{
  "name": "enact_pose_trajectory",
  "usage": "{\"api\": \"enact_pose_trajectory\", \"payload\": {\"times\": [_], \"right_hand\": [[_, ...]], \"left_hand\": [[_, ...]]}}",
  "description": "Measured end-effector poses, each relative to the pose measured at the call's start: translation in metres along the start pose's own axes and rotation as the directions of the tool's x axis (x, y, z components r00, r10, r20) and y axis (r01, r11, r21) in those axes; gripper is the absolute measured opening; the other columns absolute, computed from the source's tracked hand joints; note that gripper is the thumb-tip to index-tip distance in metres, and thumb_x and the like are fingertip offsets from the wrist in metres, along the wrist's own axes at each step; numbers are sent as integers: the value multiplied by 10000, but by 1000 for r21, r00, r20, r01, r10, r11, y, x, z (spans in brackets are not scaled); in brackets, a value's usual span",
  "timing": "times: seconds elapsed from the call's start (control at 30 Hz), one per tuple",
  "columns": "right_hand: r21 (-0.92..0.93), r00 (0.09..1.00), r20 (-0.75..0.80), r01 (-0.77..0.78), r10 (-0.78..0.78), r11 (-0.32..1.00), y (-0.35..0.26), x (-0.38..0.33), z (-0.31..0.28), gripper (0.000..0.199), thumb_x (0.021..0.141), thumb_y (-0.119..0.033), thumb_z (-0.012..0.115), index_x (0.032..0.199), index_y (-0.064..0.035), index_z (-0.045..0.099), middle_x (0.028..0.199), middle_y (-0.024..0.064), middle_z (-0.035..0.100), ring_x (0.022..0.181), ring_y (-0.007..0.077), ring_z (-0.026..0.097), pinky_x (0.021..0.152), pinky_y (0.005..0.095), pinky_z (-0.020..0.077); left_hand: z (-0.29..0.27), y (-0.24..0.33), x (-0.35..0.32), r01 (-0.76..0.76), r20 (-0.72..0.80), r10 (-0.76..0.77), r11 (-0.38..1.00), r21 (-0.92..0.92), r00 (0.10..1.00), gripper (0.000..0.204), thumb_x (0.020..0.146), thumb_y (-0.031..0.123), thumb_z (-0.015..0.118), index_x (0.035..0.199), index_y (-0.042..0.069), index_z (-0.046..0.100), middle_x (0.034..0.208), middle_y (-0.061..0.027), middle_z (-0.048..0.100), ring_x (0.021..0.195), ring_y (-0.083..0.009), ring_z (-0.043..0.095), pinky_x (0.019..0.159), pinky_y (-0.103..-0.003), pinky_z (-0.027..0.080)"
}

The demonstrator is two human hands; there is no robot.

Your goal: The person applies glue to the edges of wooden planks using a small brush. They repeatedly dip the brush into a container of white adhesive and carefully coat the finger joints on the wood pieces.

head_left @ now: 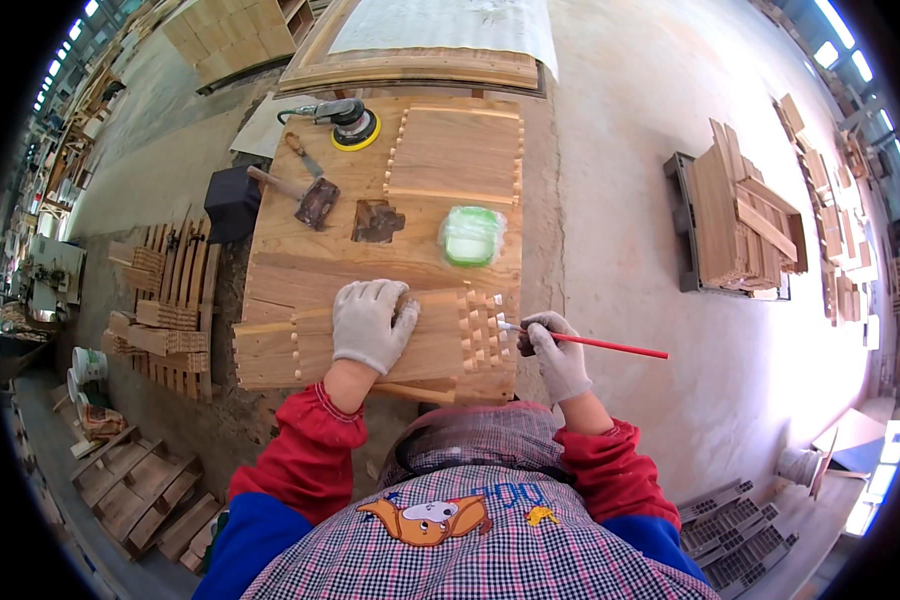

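My left hand (372, 325), in a pale work glove, lies on a stack of wooden boards (435, 328) with dovetailed ends near the table's front edge. Its fingers are stretched out and the thumb is spread. In the other glove, which has dark fingertips, my right hand (560, 362) grips a thin brush with a red handle (615, 347). The brush's pale tip meets the notched right end of the boards. Beyond them stands a green and white tub (472, 238) wrapped in clear plastic.
Farther back lie a mallet (316, 203), a chisel (304, 155), a sander with a yellow pad (354, 125) and more dovetailed panels (456, 155). A dark box (232, 204) stands left of the table. Stacked wood (738, 215) sits on the floor to the right.
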State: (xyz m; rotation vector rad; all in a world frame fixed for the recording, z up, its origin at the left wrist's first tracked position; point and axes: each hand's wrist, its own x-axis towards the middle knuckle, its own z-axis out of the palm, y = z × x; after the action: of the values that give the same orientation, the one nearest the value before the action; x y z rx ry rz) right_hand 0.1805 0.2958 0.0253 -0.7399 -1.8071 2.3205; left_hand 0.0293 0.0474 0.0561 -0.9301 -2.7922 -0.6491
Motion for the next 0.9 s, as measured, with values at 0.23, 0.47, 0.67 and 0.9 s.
{"api": "enact_pose_trajectory", "payload": {"times": [0.23,0.47,0.67,0.9], "right_hand": [[-17,997,-41,63,-64,998,-4,13,0,156,1015,-131,559,1056,1,632,878,74,673,771,148,657,715,296,554],[-11,994,-56,94,-95,996,-6,30,12,157,1016,-133,556,1063,-1,627,878,66,671,762,141,650,716,298,559],[-36,996,-39,74,-75,997,-4,31,9,151,1011,-135,559,1044,-6,631,879,66,670,751,143,654,705,298,559],[61,997,-74,15,-10,998,-9,10,6,125,992,-103,566,1019,-5,638,842,45,647,728,114,612,686,267,526]], "left_hand": [[-1,0,0,9,8,-9,1000,-15,1000,265,894,311,645,1044,99,697,1039,-104,708,1018,-324,628,968,-461,427],[-3,1,1,-1,2,1,1000,-15,1000,265,888,312,649,1040,100,697,1033,-106,708,1016,-329,627,965,-463,429],[-2,0,1,-3,4,4,1000,-16,1000,269,882,313,654,1042,99,690,1026,-106,706,1013,-332,626,967,-462,428],[-1,-1,0,-1,-7,1,1000,-17,1000,268,883,313,655,1042,100,694,1030,-104,707,1017,-329,628,970,-461,428]]}}
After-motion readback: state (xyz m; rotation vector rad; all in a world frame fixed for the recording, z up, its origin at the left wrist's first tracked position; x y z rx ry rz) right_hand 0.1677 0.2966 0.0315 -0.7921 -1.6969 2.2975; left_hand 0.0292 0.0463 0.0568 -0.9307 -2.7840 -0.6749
